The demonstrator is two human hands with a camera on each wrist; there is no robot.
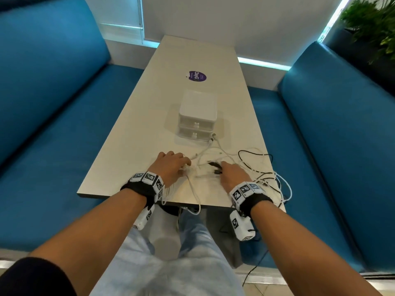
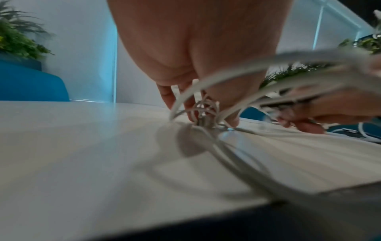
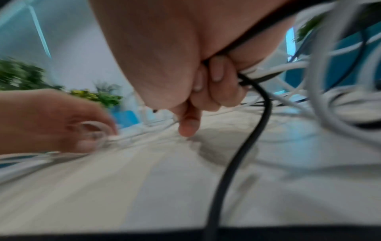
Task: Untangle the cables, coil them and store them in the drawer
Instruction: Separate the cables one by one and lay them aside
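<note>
A tangle of white cables (image 1: 210, 161) and a black cable (image 1: 255, 159) lies on the tabletop (image 1: 136, 124), just in front of a small white drawer unit (image 1: 197, 118). The left hand (image 1: 171, 167) pinches white strands with curled fingers (image 2: 186, 101). The right hand (image 1: 232, 175) grips the black cable, fingers (image 3: 216, 71) curled.

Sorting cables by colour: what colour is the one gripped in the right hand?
Black cable; clearest in the right wrist view.
</note>
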